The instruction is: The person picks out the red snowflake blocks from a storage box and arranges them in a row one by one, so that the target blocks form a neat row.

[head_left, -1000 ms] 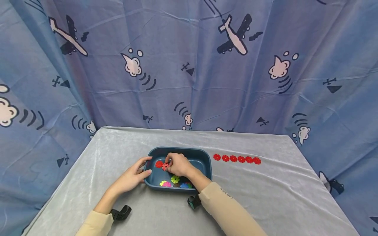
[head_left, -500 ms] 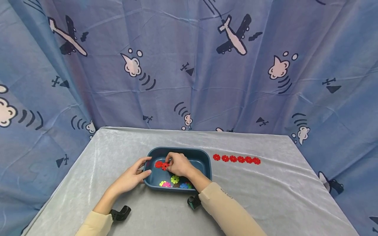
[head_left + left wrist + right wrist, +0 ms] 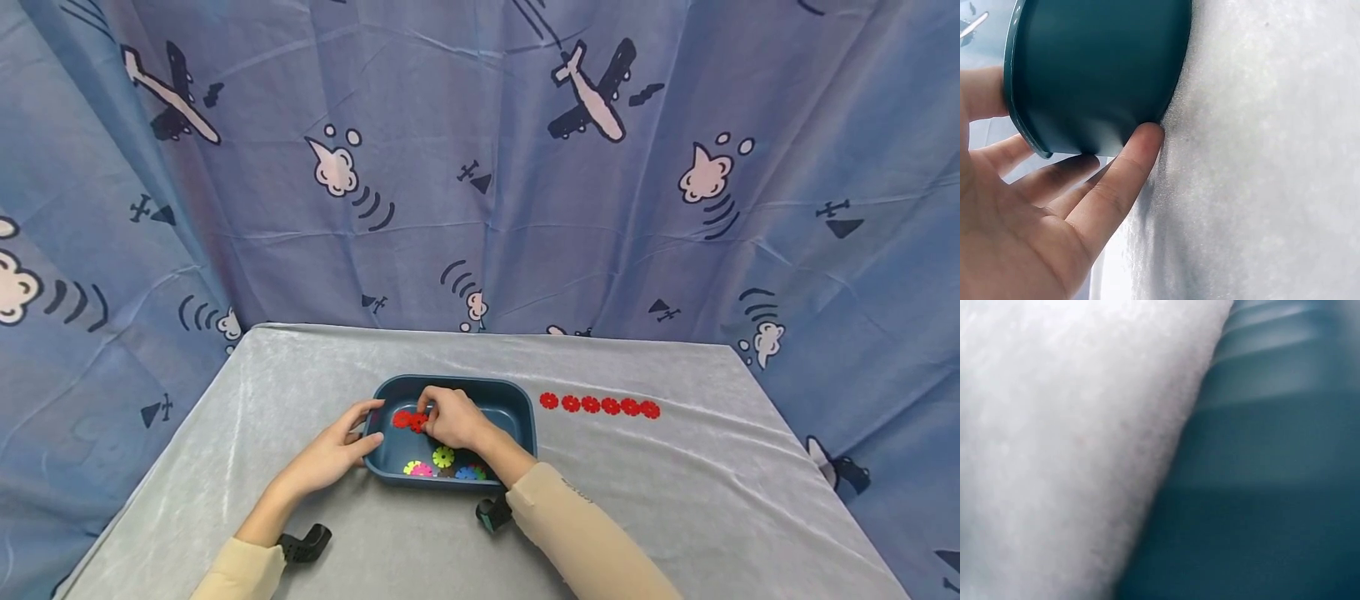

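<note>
A dark blue-green plastic bin [image 3: 513,407] stands on the cloth-covered table. My left hand [image 3: 330,450] grips its left end; in the left wrist view the fingers [image 3: 1138,153] press the outer wall [image 3: 1097,75] and one digit crosses the rim. Inside the bin, my right hand [image 3: 453,419] pinches a red notched plastic disc [image 3: 417,423] between thumb and fingertips. Another red disc [image 3: 401,418] touches or overlaps it on the left. The right wrist view shows just the bin's outer wall [image 3: 1260,487], blurred, and none of the hand.
A yellow-green disc [image 3: 443,457], a pink disc [image 3: 422,470] and a blue disc [image 3: 467,472] lie toward the bin's near side among several others. Right of the bin, several red discs [image 3: 591,404] form a row on the grey cloth [image 3: 675,492]. A patterned curtain [image 3: 480,167] hangs behind.
The red disc in my right hand has tilted slightly and looks darker, staying at nearly the same spot. My left hand and the row of discs keep their places.
</note>
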Motion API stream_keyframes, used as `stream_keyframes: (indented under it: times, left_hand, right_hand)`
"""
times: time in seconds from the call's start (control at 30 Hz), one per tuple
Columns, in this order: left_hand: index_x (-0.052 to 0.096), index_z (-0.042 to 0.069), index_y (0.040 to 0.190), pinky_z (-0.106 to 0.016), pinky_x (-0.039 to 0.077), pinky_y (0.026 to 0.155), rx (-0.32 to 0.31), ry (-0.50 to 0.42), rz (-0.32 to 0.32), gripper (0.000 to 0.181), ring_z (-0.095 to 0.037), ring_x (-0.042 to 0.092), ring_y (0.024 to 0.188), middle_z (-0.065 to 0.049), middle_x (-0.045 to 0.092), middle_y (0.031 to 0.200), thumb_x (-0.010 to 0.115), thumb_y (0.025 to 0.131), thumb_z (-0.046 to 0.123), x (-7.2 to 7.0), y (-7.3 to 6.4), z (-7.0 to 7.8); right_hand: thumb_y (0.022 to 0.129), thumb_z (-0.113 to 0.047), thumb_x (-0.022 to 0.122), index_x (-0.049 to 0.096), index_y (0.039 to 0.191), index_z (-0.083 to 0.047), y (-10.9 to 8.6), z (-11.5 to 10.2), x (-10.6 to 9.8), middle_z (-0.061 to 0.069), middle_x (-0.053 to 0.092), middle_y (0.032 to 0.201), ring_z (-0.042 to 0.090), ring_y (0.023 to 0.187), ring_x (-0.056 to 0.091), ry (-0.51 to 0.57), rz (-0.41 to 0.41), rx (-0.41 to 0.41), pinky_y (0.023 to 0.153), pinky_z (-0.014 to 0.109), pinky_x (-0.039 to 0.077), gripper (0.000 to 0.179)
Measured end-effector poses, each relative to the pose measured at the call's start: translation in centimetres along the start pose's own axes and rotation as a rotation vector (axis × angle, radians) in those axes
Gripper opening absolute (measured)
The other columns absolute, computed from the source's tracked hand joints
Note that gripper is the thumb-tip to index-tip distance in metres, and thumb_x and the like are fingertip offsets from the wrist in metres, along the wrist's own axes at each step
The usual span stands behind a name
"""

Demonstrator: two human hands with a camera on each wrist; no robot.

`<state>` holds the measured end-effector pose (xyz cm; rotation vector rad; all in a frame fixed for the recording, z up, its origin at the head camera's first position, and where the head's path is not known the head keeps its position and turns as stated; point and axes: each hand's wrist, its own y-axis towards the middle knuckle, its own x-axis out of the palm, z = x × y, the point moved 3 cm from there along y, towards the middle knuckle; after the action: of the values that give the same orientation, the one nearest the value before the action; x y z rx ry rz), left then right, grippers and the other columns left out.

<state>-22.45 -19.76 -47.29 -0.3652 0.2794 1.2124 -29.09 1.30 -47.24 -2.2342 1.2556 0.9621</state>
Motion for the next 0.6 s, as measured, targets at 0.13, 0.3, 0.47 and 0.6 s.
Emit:
stream_keyframes:
  times: [0.13,0.3,0.47,0.6]
  left_hand:
    - [0.035,0.014,0.157,-0.038,0.058,0.085,0.002,-0.001,-0.004,0.057,-0.05,0.041,0.138,-0.032,0.023,0.161,0.058,0.105,0.022,0.0,0.0,0.1]
    - [0.034,0.013,0.157,-0.038,0.058,0.084,0.014,0.004,-0.003,0.058,-0.051,0.041,0.138,-0.034,0.023,0.16,0.059,0.105,0.022,-0.1,0.0,0.0]
    - [0.035,0.013,0.157,-0.037,0.058,0.083,0.018,0.019,0.002,0.058,-0.051,0.041,0.138,-0.033,0.025,0.16,0.06,0.105,0.023,-0.1,0.1,-0.1]
    - [0.035,0.014,0.157,-0.038,0.058,0.084,0.016,0.024,0.001,0.058,-0.052,0.039,0.139,-0.032,0.024,0.16,0.06,0.105,0.022,0.0,0.1,-0.2]
  right_hand:
    - [0.09,-0.001,0.072,0.066,0.104,-0.009,-0.3,-0.4,-0.5,-0.003,0.062,0.074,0.012,0.059,0.056,0.008,-0.019,-0.008,0.058,0.026,0.047,0.017]
    - [0.092,-0.003,0.072,0.066,0.105,-0.01,-0.8,-0.8,-1.6,-0.003,0.063,0.074,0.013,0.06,0.057,0.016,-0.006,-0.012,0.059,0.027,0.048,0.017]
    - [0.091,-0.002,0.07,0.065,0.107,-0.01,-1.5,-0.8,-3.1,-0.002,0.062,0.077,0.014,0.062,0.056,0.021,0.007,-0.027,0.059,0.027,0.047,0.018]
    - [0.092,0.0,0.068,0.065,0.108,-0.008,-2.3,-0.8,-4.5,-0.001,0.061,0.077,0.014,0.063,0.056,0.024,0.007,-0.042,0.059,0.028,0.047,0.018]
